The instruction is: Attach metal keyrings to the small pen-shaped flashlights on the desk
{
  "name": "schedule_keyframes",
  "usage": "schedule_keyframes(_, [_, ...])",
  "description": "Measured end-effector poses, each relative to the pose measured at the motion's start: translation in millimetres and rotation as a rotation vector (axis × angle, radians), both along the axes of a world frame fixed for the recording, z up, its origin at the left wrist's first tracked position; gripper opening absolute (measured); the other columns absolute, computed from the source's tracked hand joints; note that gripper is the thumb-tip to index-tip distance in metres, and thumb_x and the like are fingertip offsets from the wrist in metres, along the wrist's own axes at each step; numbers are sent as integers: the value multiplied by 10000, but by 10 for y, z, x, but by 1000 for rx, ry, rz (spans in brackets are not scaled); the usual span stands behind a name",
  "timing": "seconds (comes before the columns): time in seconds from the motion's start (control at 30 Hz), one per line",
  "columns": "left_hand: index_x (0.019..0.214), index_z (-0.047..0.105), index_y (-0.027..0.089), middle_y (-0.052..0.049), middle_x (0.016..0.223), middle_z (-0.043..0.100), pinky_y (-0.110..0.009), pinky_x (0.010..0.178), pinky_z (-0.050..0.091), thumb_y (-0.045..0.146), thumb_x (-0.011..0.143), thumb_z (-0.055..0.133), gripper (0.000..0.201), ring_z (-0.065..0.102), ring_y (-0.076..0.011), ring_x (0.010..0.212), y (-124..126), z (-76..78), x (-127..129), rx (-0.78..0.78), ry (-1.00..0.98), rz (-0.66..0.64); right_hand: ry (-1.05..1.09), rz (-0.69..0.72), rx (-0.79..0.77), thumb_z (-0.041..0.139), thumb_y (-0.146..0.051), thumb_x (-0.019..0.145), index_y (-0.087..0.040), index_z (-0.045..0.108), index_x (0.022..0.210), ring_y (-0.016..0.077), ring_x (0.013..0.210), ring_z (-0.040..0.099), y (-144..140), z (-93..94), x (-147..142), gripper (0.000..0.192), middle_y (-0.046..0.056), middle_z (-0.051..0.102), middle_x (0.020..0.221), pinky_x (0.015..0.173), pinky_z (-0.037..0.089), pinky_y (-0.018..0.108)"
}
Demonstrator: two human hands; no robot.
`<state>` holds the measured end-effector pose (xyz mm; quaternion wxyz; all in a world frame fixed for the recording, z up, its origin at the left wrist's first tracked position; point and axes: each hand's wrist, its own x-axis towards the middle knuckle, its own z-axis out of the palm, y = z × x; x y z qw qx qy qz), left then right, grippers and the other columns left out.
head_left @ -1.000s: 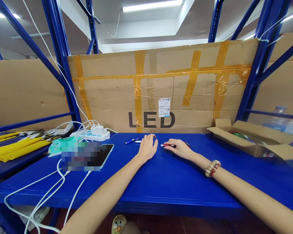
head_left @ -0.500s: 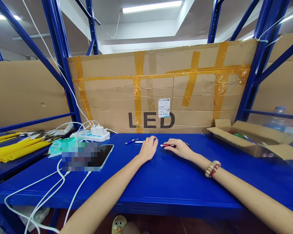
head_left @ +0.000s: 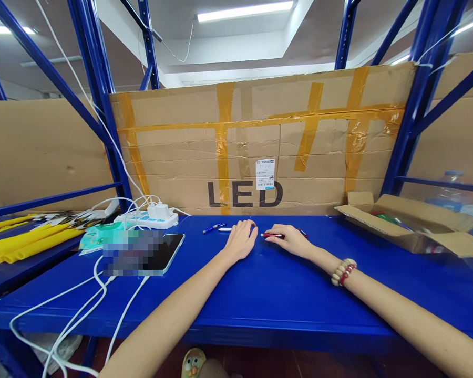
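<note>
Near the middle of the frame, on the blue shelf [head_left: 268,294], both hands lie palm down; the left hand [head_left: 241,240] rests with its fingers loosely curled over the end of a white pen [head_left: 224,229], though whether it grips the pen or only covers it is hard to tell at this range; just left of that lies a blue pen [head_left: 212,228], apart from the hand; the right hand [head_left: 289,239] presses its fingers down on a red pen [head_left: 268,235], whose silver tip pokes out toward the left hand; the 2 hands sit close together without touching; a bead bracelet [head_left: 342,271] circles the right wrist; behind them, across the centre, stands a taped cardboard sheet [head_left: 260,142] printed LED; at the right edge sits an open cardboard box [head_left: 413,226]; at centre left a phone [head_left: 167,251] lies flat beside a white power strip [head_left: 147,217], with white cables [head_left: 82,310] trailing to the lower left; yellow tubes [head_left: 19,244] lie at the far left.
</note>
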<state>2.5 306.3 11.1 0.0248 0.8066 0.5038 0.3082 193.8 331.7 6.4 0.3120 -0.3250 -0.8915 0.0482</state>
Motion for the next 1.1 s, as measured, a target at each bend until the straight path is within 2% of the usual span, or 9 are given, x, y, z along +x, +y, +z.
schedule_keyframes(0.9, [946, 457, 216, -33, 966, 539, -393, 909, 307, 347, 907, 231, 264, 448, -200, 993, 14, -6, -2, 1, -19, -12, 9, -43, 29, 471, -411, 852, -220, 665, 964, 167, 810, 583, 11, -2, 2, 295, 31, 641, 898, 700, 425, 263])
schedule_keyframes(1.1, [949, 457, 217, -33, 959, 542, -397, 909, 310, 344, 907, 232, 262, 450, -200, 991, 12, -1, -1, -4, -14, -11, -4, 2, 16, 472, -428, 848, -225, 659, 985, 163, 787, 581, 9, -15, 6, 308, 32, 631, 862, 706, 422, 264])
